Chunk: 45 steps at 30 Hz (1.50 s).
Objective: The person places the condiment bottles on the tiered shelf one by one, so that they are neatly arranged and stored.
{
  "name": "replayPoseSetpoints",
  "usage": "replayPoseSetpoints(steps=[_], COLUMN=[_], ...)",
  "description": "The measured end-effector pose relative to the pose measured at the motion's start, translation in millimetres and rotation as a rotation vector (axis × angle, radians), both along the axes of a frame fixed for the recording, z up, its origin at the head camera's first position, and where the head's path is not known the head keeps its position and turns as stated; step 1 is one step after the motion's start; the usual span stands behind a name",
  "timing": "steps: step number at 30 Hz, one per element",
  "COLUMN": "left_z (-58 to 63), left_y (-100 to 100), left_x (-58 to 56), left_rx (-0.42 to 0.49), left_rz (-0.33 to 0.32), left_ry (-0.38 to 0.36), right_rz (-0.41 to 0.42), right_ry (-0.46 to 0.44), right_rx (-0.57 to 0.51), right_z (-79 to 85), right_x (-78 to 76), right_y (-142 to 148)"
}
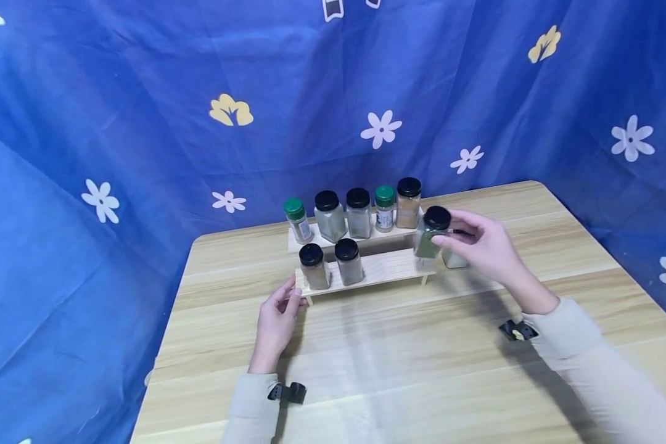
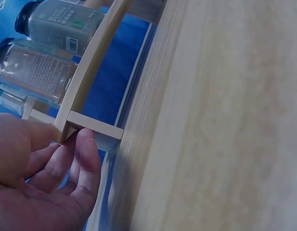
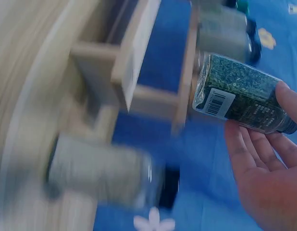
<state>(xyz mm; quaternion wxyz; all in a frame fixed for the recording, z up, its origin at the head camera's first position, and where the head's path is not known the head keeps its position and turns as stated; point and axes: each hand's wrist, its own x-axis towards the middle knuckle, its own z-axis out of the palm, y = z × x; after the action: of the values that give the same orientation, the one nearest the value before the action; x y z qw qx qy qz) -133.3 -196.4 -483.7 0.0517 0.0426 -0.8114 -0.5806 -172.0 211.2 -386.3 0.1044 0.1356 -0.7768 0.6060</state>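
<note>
A two-tier wooden spice rack stands on the table. My left hand grips the left end of its lower tier, the thumb at the board's edge and fingers curled below in the left wrist view. My right hand holds a black-lidded spice jar of green dried flakes above the lower tier's right end. Two black-lidded jars, one brownish and one greyish, stand at the lower tier's left. Several jars with black or green lids line the upper tier, among them an orange-brown one.
Another jar with pale contents and a black lid stands on the table right of the rack, partly hidden by my right hand in the head view. The wooden table ends at a blue flowered curtain behind and at the sides.
</note>
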Motion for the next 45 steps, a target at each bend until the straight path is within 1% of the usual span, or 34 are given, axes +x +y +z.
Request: replayPoseSetpoints(steps=[2,8,12,16,22,25,30,34,40,43,45], left_z=[0.6,2.0,2.4,2.7,3.1,3.0,2.2,1.1,0.8,0.5,-0.1], left_y=[0,0,1,1,3,3,1,2,2,2,1], left_x=[-0.4,0.0,0.4,2.1,2.0,1.4,0.6,-0.3,-0.5,-0.8,-1.0], left_rx=[0.004,0.008,0.014,0.011,0.006,0.011,0.021,0.028,0.000,-0.009,-0.009], left_rz=[0.002,0.011,0.008,0.002,0.003,0.006,0.009,0.004,0.010,0.012,0.011], left_ry=[0.001,0.003,-0.005,-0.005,0.001,0.005,0.007,0.007,-0.005,-0.008,-0.009], right_rz=[0.036,0.124,0.155,0.174,0.188,0.187,0.172,0.161,0.181,0.163,0.135], right_ry=[-0.013,-0.090,-0.118,-0.107,-0.090,-0.101,-0.107,-0.096,-0.078,-0.058,-0.037], right_rx=[0.001,0.015,0.022,0.028,0.022,0.021,0.010,0.006,0.007,0.013,0.010], right_z=[-3.2,-15.1,-22.5,-27.7,-34.8,-36.8,-40.0,-41.3,-34.7,-28.8,-24.3], right_x=[-1.3,-6.6,-9.7,-11.2,-14.4,-15.3,-15.3,-15.0,-15.0,-14.8,-14.8], right_y=[-16,-57,-74,-84,-86,-87,-89,-86,-72,-57,-46])
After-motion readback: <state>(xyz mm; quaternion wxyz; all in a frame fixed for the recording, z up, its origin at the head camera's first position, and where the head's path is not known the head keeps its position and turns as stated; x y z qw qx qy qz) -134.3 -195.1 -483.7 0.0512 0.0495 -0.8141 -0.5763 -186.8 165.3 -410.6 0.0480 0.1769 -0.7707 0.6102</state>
